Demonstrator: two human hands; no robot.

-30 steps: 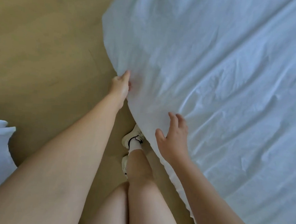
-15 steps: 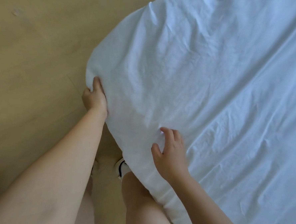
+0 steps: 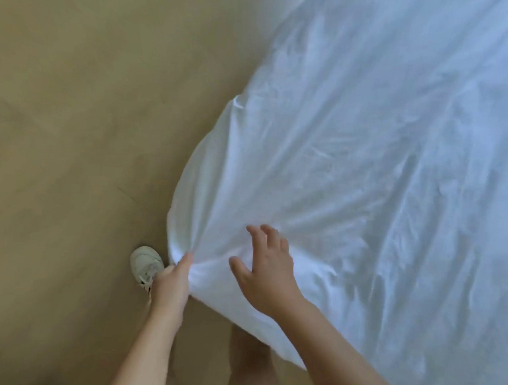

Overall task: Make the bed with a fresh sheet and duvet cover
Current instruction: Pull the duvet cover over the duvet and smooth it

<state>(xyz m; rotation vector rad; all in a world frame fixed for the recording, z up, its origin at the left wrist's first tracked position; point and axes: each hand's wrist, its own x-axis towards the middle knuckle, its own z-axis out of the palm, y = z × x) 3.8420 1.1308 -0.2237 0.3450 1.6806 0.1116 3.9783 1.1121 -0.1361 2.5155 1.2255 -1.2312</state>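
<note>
A white sheet (image 3: 367, 169) covers the mattress and fills the right side of the view, creased across its top. At the near corner of the bed my left hand (image 3: 171, 282) grips the sheet's edge, and folds fan out from that grip. My right hand (image 3: 264, 270) hovers with spread fingers over the sheet just right of the corner; whether it touches the cloth I cannot tell.
A tan floor (image 3: 72, 121) lies to the left of the bed. My white shoe (image 3: 145, 264) stands on it right beside the bed corner, and my bare legs show at the bottom edge.
My left hand has slid down the bed's side to the near corner and now bunches the sheet there. The view has swung so the bed corner sits lower. The right hand stays spread.
</note>
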